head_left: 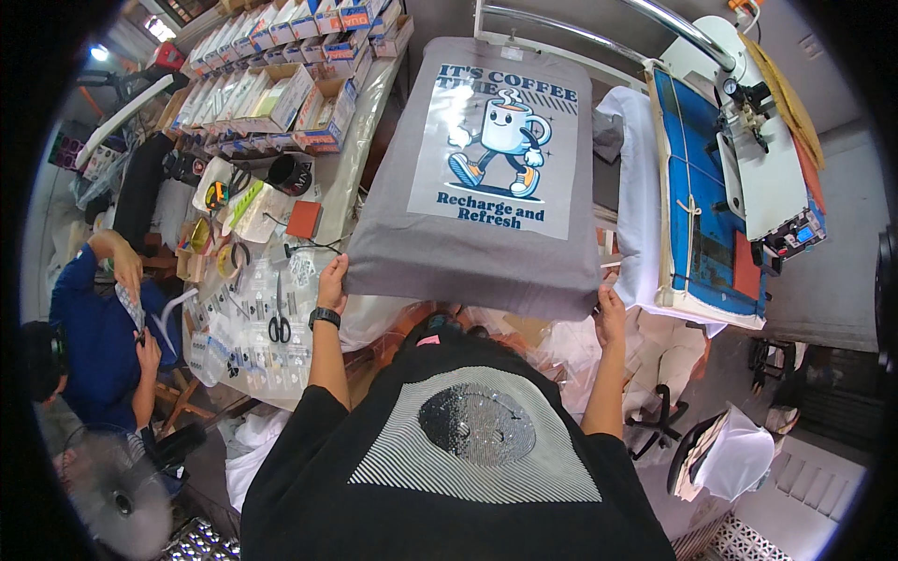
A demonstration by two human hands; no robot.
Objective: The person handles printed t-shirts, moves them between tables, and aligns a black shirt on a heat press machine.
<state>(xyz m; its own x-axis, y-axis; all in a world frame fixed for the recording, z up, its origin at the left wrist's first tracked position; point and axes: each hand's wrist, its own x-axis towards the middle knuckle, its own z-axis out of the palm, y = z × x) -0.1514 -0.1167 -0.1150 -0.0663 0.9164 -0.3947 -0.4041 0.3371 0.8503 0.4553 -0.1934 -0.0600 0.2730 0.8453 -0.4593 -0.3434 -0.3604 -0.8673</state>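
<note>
A grey T-shirt (393, 248) lies stretched over a flat board in front of me. On it sits a glossy transfer film (552, 210) with a walking cartoon mug and blue lettering. My left hand (333, 285), a dark watch on its wrist, pinches the near left corner of the shirt's hem. At the near right corner, my right hand (610, 313) grips the hem too. The fingertips of both hands are partly hidden by the fabric. The near edge of the shirt hangs down between them.
Left, a table carries scissors (279, 320), a black mug (288, 175), tape rolls and several small boxes (323, 117). A heat press (767, 178) and a blue padded board (683, 168) stand at right. A co-worker in blue (94, 318) sits far left, near a fan (122, 500).
</note>
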